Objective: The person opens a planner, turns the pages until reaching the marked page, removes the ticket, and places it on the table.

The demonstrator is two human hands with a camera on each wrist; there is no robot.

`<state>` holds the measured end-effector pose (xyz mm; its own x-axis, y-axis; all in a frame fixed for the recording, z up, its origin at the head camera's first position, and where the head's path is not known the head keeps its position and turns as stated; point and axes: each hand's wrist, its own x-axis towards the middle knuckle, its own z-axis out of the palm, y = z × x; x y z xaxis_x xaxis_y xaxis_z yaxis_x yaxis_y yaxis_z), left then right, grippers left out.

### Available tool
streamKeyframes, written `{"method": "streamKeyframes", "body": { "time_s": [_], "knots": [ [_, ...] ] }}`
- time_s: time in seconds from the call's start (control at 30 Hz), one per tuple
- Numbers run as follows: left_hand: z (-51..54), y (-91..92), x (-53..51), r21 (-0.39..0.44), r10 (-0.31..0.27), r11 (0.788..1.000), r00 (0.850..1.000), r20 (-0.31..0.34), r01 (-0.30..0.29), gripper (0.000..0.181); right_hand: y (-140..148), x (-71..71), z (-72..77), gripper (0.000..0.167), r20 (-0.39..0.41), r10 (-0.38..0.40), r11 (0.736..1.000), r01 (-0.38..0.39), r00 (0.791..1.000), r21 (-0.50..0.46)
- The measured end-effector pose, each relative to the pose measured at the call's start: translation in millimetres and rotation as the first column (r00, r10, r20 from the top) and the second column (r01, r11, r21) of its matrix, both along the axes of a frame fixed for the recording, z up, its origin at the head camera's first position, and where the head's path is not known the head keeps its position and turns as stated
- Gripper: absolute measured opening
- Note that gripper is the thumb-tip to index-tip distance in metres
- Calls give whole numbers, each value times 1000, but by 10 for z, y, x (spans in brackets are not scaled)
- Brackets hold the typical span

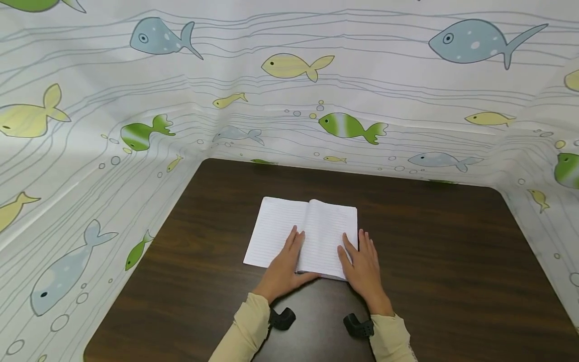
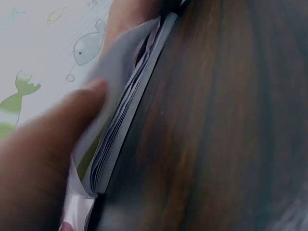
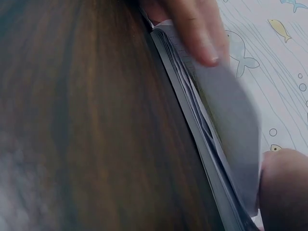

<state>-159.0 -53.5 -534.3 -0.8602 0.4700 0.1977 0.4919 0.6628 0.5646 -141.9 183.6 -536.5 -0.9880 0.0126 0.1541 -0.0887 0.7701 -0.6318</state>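
An open notebook (image 1: 282, 221) with blank lined pages lies on the dark wooden table. My left hand (image 1: 282, 271) rests at its lower middle, fingers extended over the page near the fold, thumb stretched along the bottom edge. On the right page's outer edge, my right hand (image 1: 364, 269) lies with its fingers spread. In the left wrist view, the left thumb (image 2: 72, 113) touches a page (image 2: 118, 62) raised above the stacked sheets. The right wrist view shows the same lifted page (image 3: 231, 110) with fingers (image 3: 199, 38) against it at the top.
The brown table (image 1: 452, 261) extends around the notebook. A white sheet with printed fish (image 1: 384, 90) stands along the table's back and sides. Black bands with dark devices (image 1: 282, 319) are on both wrists, beside the light sleeves (image 1: 246, 327).
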Motion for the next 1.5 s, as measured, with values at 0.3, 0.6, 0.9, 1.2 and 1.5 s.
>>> {"method": "streamKeyframes", "body": {
  "time_s": [0.3,0.6,0.9,1.2,1.5],
  "knots": [
    [17,39,13,124,-63,990,998,19,60,99,12,-2,-13,48,-8,-27,999,26,1000,-44],
    [-10,28,-2,182,-25,983,997,78,11,105,6,9,-24,47,-34,-20,1000,19,999,-23],
    [24,15,23,217,-44,976,995,85,24,96,3,20,-4,47,-29,-20,999,19,999,-28],
    [-16,10,20,238,-62,969,998,-29,67,80,7,0,-36,54,-69,-56,995,49,996,-90],
    [-2,54,-10,335,63,942,990,-125,-18,66,21,-3,-28,59,-94,-53,994,44,994,-96]
  ]
}}
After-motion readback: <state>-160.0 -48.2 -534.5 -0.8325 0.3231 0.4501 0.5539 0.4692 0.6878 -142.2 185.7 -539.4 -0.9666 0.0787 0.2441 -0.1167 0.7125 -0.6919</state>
